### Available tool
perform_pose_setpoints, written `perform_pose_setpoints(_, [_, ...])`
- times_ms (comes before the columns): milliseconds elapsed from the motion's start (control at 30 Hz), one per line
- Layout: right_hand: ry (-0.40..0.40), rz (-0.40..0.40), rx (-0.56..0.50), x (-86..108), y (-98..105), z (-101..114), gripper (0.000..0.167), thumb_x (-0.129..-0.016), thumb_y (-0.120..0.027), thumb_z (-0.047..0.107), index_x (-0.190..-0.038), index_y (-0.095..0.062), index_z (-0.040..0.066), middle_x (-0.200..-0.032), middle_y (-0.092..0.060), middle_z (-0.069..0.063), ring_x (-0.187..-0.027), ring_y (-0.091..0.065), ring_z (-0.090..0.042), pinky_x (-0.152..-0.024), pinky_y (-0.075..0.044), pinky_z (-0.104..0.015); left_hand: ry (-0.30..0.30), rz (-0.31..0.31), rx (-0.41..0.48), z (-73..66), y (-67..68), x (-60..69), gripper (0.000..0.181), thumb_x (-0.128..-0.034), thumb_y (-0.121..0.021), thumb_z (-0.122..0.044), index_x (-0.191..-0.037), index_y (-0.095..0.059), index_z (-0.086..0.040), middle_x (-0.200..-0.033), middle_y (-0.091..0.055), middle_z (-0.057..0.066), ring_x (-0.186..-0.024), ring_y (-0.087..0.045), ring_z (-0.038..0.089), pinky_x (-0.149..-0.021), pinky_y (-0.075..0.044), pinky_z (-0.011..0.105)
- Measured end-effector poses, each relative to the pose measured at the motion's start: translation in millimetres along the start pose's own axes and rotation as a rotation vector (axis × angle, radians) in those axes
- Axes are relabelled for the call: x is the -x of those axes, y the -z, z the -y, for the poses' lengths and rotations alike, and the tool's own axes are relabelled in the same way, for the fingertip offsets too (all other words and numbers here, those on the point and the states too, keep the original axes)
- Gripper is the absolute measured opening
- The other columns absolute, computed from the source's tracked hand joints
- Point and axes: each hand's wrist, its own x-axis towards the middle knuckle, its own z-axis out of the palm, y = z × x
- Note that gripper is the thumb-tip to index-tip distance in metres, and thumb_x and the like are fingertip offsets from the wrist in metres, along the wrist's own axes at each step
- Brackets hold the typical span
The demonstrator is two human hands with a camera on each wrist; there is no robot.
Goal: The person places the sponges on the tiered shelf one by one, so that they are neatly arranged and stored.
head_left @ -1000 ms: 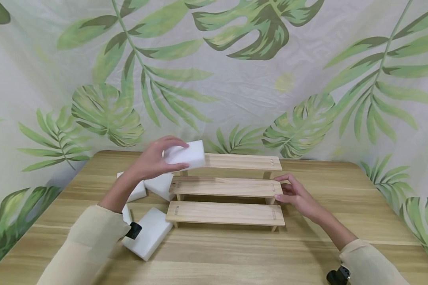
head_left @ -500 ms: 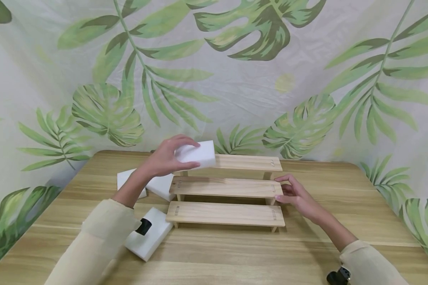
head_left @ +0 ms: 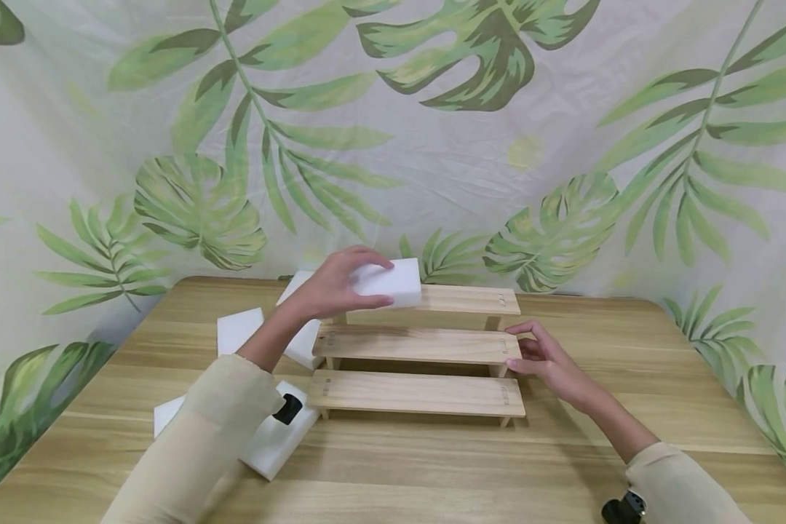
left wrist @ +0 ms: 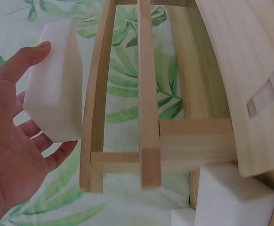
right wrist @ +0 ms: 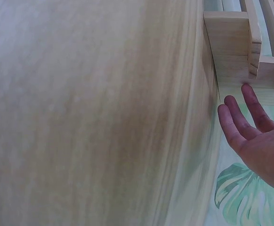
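Note:
My left hand (head_left: 337,284) grips a white foam block (head_left: 402,282), thumb on the near side and fingers on the far side. In the head view the block appears over the left part of the top board (head_left: 471,299) of a three-tier wooden stand; a gap shows between block and stand (left wrist: 149,94) in the left wrist view. At the right end of the middle board (head_left: 413,343), my right hand (head_left: 553,367) holds the stand between thumb and index finger. Its other fingers (right wrist: 236,120) are loosely extended beside the stand in the right wrist view.
Several more white foam pieces lie left of the stand, among them a block (head_left: 278,444) at the front and a piece (head_left: 236,331) farther back. My left sleeve (head_left: 203,429) partly covers some. Behind the wooden table (head_left: 432,473) hangs a leaf-patterned cloth (head_left: 445,182).
My left hand has moved steadily right with the foam block, along the top tier. More foam pieces at the left now show from behind that arm. The right hand stays at the stand.

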Motion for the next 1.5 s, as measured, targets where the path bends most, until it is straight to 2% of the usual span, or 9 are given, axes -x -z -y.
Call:
perform_pose_setpoints(167, [0.000,0.003,0.000,-0.2,0.2,-0.4,0.049,-0.100,-0.062,0.005,-0.139,-0.035,-0.009,-0.128,-0.059,-0.031,-0.110,-0.061,-0.025,-0.090,-0.055,-0.028,-0.025,0.026,0.003,-1.7,-10.9,-8.2,0.049,-0.0790,-0.090,-0.025,-0.121,-0.073,-0.004,-0.126,-0.067,0.015,-0.119,-0.060,0.032,-0.095,-0.048,0.044])
perform_pose_setpoints(367, [0.001,0.004,0.001,-0.5,0.4,-1.2,0.049,-0.100,-0.062,0.005,-0.139,-0.035,-0.009,-0.128,-0.059,-0.031,-0.111,-0.061,-0.025,-0.090,-0.054,-0.027,-0.026,0.040,0.007,-5.2,-19.3,-14.5,0.049,-0.0792,-0.090,-0.025,-0.120,-0.073,-0.005,-0.127,-0.067,0.014,-0.124,-0.058,0.032,-0.103,-0.046,0.048])
perform_pose_setpoints(533, [0.000,0.000,0.004,-0.2,0.8,-0.7,0.049,-0.099,-0.062,0.005,-0.138,-0.036,-0.009,-0.127,-0.060,-0.031,-0.110,-0.062,-0.025,-0.090,-0.054,-0.026,-0.001,0.056,0.006,-7.7,-22.8,-21.1,0.050,-0.0812,-0.089,-0.027,-0.124,-0.072,-0.007,-0.127,-0.066,0.014,-0.119,-0.058,0.030,-0.095,-0.047,0.044])
perform_pose_setpoints(700, [0.003,-0.002,0.005,0.0,1.3,-1.2,0.049,-0.099,-0.062,0.005,-0.139,-0.036,-0.009,-0.126,-0.060,-0.030,-0.110,-0.062,-0.024,-0.090,-0.054,-0.026,-0.012,0.054,0.021,-9.7,-27.4,-29.7,0.049,-0.0818,-0.088,-0.027,-0.124,-0.072,-0.007,-0.127,-0.066,0.014,-0.112,-0.060,0.029,-0.088,-0.049,0.040])
perform_pose_setpoints(1133, [0.001,-0.012,0.001,-0.9,1.1,-1.7,0.048,-0.099,-0.062,0.003,-0.138,-0.037,-0.009,-0.127,-0.059,-0.031,-0.109,-0.063,-0.020,-0.089,-0.054,-0.026,-0.028,0.068,0.036,-19.0,-44.6,-51.4,0.051,-0.0812,-0.089,-0.027,-0.124,-0.072,-0.006,-0.132,-0.065,0.016,-0.118,-0.059,0.030,-0.093,-0.049,0.040])
perform_pose_setpoints(1500, [-0.001,-0.014,0.001,-0.8,0.8,-2.0,0.048,-0.099,-0.063,0.004,-0.138,-0.038,-0.009,-0.125,-0.059,-0.029,-0.107,-0.063,-0.019,-0.089,-0.055,-0.026,-0.023,0.100,0.067,-28.5,-56.2,-60.6,0.053,-0.0817,-0.088,-0.026,-0.127,-0.071,-0.006,-0.134,-0.063,0.016,-0.118,-0.057,0.029,-0.092,-0.049,0.037])
